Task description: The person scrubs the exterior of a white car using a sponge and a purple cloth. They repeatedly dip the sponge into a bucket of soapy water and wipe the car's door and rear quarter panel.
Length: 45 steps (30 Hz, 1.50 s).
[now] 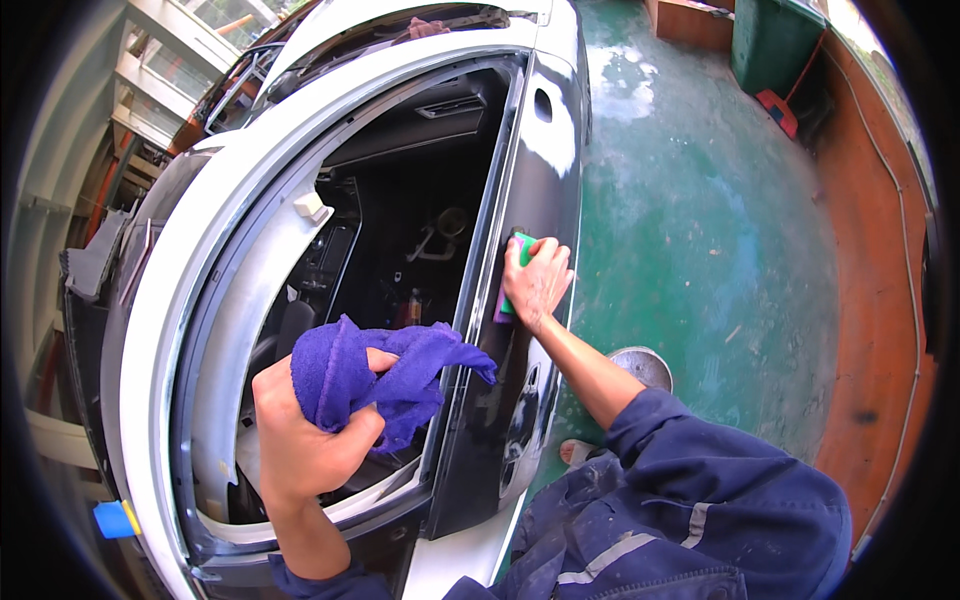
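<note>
A crumpled purple cloth is bunched in my left hand, held up in front of the car's window opening. My right hand grips a green and purple sanding block, pressed to the outer skin of the car door. The door is mostly black, with a white patch near its far end and a dark oval hole in it. Nearer to me, mottled black and white areas show on the panel. The underside of the block is hidden.
A metal basin stands on the green floor below my right forearm. A green bin and a red dustpan are at the far right, beside an orange-brown wall. A blue and yellow block rests by the white roof edge.
</note>
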Tool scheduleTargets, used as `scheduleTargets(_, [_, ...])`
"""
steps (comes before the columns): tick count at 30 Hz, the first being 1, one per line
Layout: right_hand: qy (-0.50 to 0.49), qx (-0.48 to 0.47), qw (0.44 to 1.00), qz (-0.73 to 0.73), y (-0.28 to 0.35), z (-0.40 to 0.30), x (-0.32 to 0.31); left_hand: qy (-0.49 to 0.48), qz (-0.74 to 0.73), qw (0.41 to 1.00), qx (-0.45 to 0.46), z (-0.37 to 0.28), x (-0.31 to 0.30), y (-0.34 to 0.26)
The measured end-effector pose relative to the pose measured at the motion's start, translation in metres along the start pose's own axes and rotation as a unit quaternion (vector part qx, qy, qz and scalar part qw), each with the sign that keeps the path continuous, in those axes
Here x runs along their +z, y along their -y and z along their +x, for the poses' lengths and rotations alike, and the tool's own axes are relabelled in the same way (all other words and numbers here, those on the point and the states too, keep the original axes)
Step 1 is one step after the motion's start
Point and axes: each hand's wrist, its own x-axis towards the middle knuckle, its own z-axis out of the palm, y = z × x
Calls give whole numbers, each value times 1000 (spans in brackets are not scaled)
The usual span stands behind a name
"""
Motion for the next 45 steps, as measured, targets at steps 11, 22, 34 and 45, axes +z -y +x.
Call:
scheduleTargets(11, [-12,-13,1000,-26,-11,15,1,1,-11,1000,1,0,1,1])
scheduleTargets(22, [39,-67,995,66,-8,-9,-2,18,3,1000,15,-3,-5,-1])
scheduleTargets(34, [214,-441,871,30,-3,3,-66,-44,5,998,45,-6,-21,-1])
scheduleTargets(45, [310,-491,813,-37,5,-14,-91,-86,-72,990,82,-10,-21,5])
